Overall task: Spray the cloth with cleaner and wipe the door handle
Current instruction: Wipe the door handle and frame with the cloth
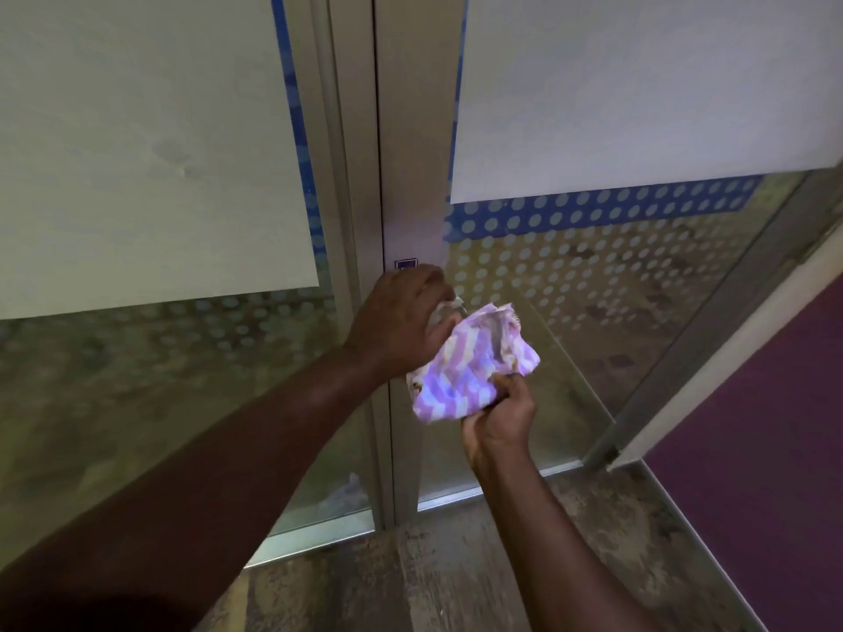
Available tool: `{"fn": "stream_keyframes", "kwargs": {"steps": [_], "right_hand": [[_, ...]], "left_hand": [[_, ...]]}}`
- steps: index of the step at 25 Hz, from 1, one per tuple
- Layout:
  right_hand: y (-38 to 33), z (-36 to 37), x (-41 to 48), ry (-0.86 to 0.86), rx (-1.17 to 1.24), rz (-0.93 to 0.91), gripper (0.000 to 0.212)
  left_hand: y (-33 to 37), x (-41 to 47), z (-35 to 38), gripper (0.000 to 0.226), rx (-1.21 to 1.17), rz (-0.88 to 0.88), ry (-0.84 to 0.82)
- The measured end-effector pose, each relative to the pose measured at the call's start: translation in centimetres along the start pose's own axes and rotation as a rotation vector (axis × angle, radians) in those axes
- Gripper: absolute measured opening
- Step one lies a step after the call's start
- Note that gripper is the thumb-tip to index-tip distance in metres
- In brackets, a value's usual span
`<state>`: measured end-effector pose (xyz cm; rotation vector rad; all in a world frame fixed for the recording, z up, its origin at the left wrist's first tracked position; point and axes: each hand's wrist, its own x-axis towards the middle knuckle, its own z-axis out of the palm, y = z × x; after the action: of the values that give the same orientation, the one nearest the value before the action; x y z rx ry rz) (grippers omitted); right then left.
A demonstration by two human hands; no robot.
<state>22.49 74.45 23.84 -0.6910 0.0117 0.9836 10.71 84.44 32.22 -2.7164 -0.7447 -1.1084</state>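
Note:
A crumpled purple-and-white patterned cloth [474, 364] is bunched in front of the metal door frame [410, 175]. My right hand [499, 421] grips it from below. My left hand [403, 321] is closed around a small pale object [449, 310] whose tip touches the cloth's upper left; most of this object is hidden in the hand, so I cannot tell if it is the spray bottle. The door handle is hidden behind my hands and the cloth.
Glass door panels with frosted dots [593, 266] and blue dotted bands stand on both sides of the frame. White sheets [137, 152] cover the upper glass. An open glass door leaf [730, 335] angles out at right, purple wall [775, 449] beyond. Mottled floor [433, 577] lies below.

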Motion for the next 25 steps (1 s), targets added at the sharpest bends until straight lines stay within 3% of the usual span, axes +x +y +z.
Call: {"fn": "stream_keyframes", "kwargs": {"steps": [3,7,9,12,15,16,18,21,25], "right_hand": [[-1.7,1.5,-1.0,-0.064,0.12,0.001,0.04],[-3.3,2.3,-1.8,-0.041,0.138,0.092,0.033],[-3.8,2.3,-2.2,-0.055,0.111,0.107,0.031],[-4.2,1.2,-2.2,-0.115,0.094,0.084,0.033],[-3.5,-0.7,-2.3,-0.094,-0.219,-0.126,0.03],[-3.1,-1.3,-2.6,-0.119,-0.392,-0.281,0.036],[-2.1,-2.5,-2.8,-0.316,-0.813,-0.601,0.068],[-1.0,-3.5,-2.1,-0.459,-1.285,-0.875,0.1],[-1.6,-3.3,-0.7,-0.278,-1.334,-0.973,0.068]], "left_hand": [[2.9,-1.7,0.4,0.029,-0.149,-0.063,-0.119],[4.4,-2.6,0.2,0.086,-0.233,-0.216,-0.393],[4.6,-2.4,-0.1,0.097,-0.224,-0.239,-0.465],[4.4,-1.7,-0.9,0.062,-0.199,-0.26,-0.419],[5.1,-1.2,-1.4,0.048,-0.325,-0.441,-0.364],[5.6,-1.0,-1.2,0.043,-0.392,-0.518,-0.351],[6.7,-0.4,-0.4,0.025,-0.548,-0.696,-0.339],[7.4,0.9,0.4,0.019,-0.696,-0.899,-0.388],[6.2,2.1,0.0,0.021,-0.781,-0.955,-0.558]]}}
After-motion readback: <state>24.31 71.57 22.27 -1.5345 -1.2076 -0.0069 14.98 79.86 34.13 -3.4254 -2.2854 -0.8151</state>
